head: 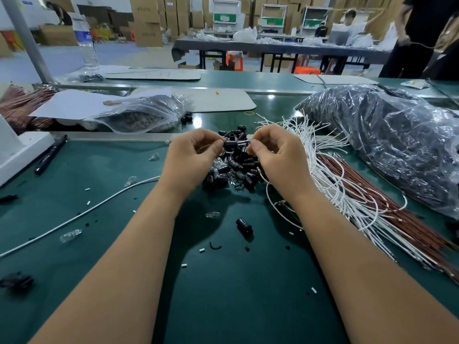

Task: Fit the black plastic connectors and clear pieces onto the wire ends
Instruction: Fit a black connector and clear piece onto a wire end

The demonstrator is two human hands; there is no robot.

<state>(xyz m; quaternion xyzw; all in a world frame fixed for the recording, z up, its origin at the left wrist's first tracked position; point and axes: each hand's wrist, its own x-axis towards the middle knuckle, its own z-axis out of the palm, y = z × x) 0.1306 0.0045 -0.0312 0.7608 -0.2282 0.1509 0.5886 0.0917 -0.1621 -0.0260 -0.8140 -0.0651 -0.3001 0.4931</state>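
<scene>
Both hands are raised over the middle of the green bench (99,244), fingers curled and nearly meeting. The left hand (192,155) pinches a black connector (229,144) between thumb and forefinger. The right hand (275,151) has its fingertips bunched against the other end of that same piece; something small and pale sits between the two hands there, but it is too blurred to tell whether it is a wire end or a clear piece.

Directly under and just beyond the hands lies a heap of black connectors (236,170) with clear pieces mixed into it. One loose connector (244,225) lies apart, nearer the person, between the two forearms. A few clear pieces are scattered to the left of the left forearm, one (70,235) beside a long white wire (74,218) that runs off to the left edge.

To the right of the right hand, a bundle of white wires (330,175) fans out, passing under the right wrist, with reddish-brown wires (372,202) lying alongside it further right. Beyond those sits a large clear plastic bag of dark parts (387,135). Beyond the left hand lies a smaller zip bag (139,115), part covered by a white sheet (74,103). A black pen (51,153) lies far to the left.
</scene>
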